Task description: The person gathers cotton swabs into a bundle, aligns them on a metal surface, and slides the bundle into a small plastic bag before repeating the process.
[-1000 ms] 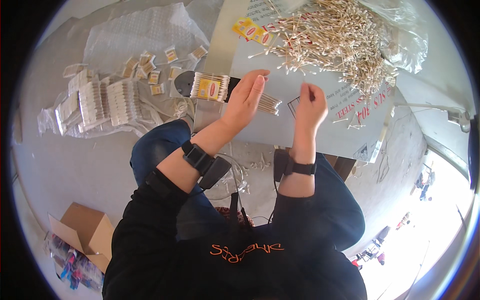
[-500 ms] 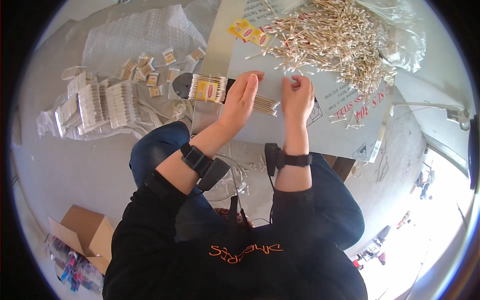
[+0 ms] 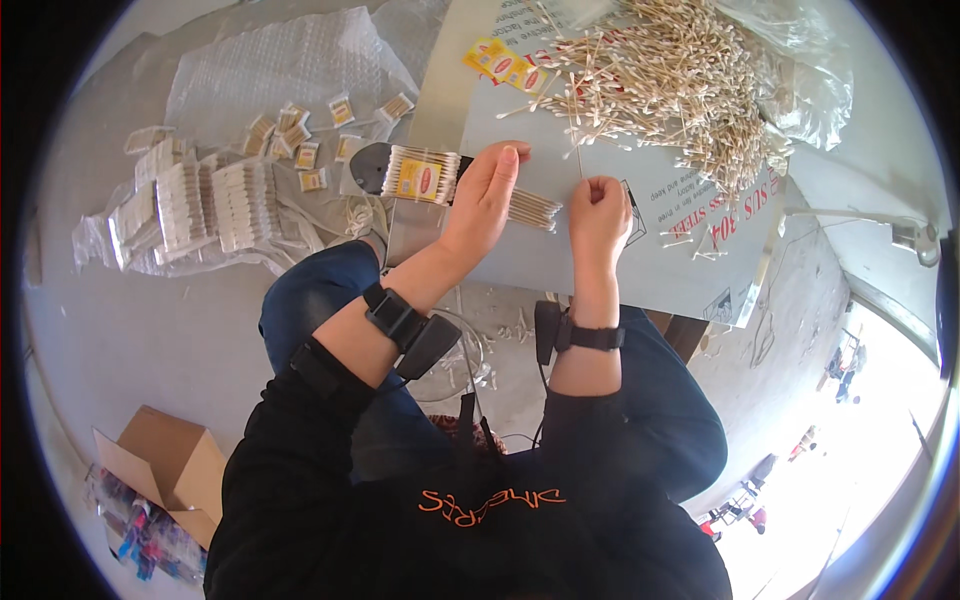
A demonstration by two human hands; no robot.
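My left hand point(image 3: 484, 195) lies over a dark, flat holder point(image 3: 371, 167) at the table's left side. Its fingers are closed round a row of cotton swabs point(image 3: 535, 211), whose ends stick out to the right. Left of that hand, a clear pack of cotton swabs with a yellow label point(image 3: 420, 179) sits on the holder. My right hand point(image 3: 601, 212) is closed in a pinch, with a single cotton swab point(image 3: 579, 160) rising from its fingertips. Beyond it spreads a large loose pile of cotton swabs point(image 3: 670, 85).
Yellow printed cards point(image 3: 507, 65) lie left of the pile, and a clear plastic bag point(image 3: 812, 85) behind it on the right. Stacked swab packs point(image 3: 240, 208) and several small packs point(image 3: 292, 125) rest on plastic to the left. An open cardboard box point(image 3: 170, 460) stands at lower left.
My right hand has drawn back toward me from the pile's near edge, its fingers now closed with a cotton swab in them. The left hand has barely moved.
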